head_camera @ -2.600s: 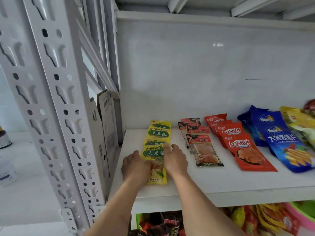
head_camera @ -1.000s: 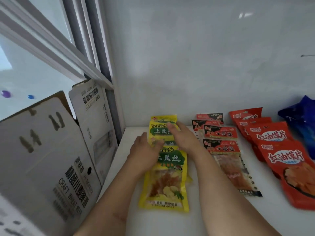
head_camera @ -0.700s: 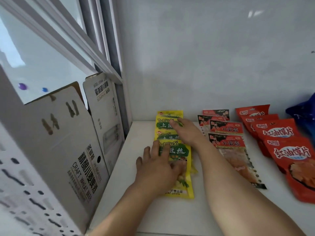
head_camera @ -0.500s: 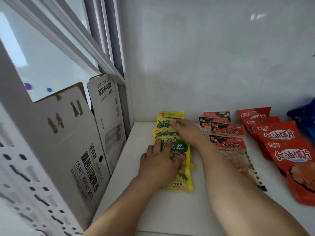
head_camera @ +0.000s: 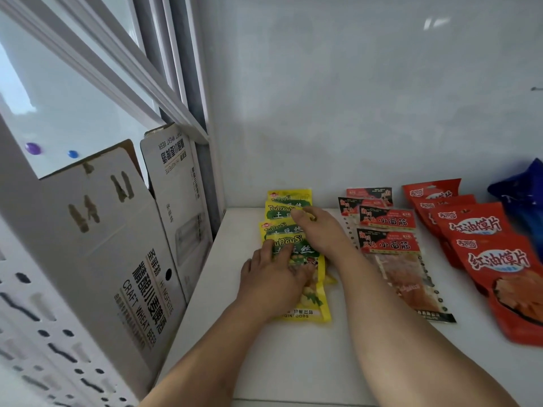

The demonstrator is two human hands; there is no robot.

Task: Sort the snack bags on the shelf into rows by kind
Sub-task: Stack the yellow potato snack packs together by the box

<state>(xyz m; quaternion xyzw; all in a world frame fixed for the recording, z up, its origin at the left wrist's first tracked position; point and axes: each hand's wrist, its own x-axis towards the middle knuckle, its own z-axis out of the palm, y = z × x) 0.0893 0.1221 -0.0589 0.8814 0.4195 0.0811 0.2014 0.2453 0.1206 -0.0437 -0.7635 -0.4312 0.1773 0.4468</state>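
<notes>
Four kinds of snack bag lie on the shelf [head_camera: 293,362], logged left to right from the yellow row.

Item 1, cardboard box [head_camera: 97,254]: left of the yellow row, standing against the shelf frame. Not part of the sort.

Item 2, yellow bags [head_camera: 289,207]: one overlapping row running back toward the wall. My left hand [head_camera: 273,283] lies flat on the front bag, fingers spread and pressing, gripping nothing. My right hand [head_camera: 320,230] rests further back on the row, fingers extended over a bag; I cannot tell whether the thumb pinches an edge.

Item 3, red-and-black bags [head_camera: 388,245]: just right of the yellow row, also overlapped.

Item 4, orange-red bags [head_camera: 496,259]: further right again.

Item 5, blue bags [head_camera: 523,189]: furthest right, cut by the frame edge.

Handling note, my judgement: hold the front bag still with the left palm while the right squares the rear ones, keeping edges parallel and overlap even.
</notes>
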